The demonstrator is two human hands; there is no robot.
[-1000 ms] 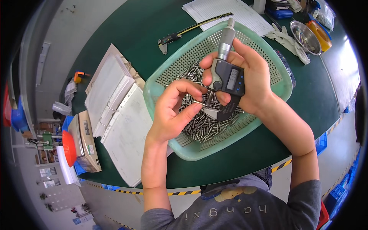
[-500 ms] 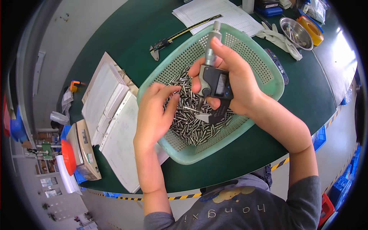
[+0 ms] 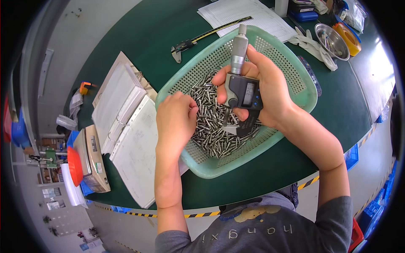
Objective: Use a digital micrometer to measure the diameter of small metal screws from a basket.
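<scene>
A digital micrometer (image 3: 246, 92) with a dark body and silver thimble is gripped in my right hand (image 3: 275, 90), its fingers wrapped round the frame. Its thimble points away from me, and the C-shaped jaw end hangs over a heap of small metal pins (image 3: 214, 141). These pins lie in a pale green perforated plastic basket (image 3: 206, 170). At the basket's left side, my left hand (image 3: 175, 120) is closed, back upward, with fingers curled inward above the heap. Whatever is in those fingers is hidden. Between the micrometer's measuring faces I cannot make out any pin.
An open ring binder (image 3: 137, 156) lies left of the basket, with a weighing scale (image 3: 93, 160) beyond it. Behind the basket are a caliper (image 3: 194, 42) and printed sheets (image 3: 236, 12). White gloves (image 3: 312, 48) and a metal bowl (image 3: 333, 40) sit at the far right.
My left fingers have drawn back from the micrometer's jaws and curled closed. A pin seen by the jaws earlier no longer shows there. The whole view has shifted slightly.
</scene>
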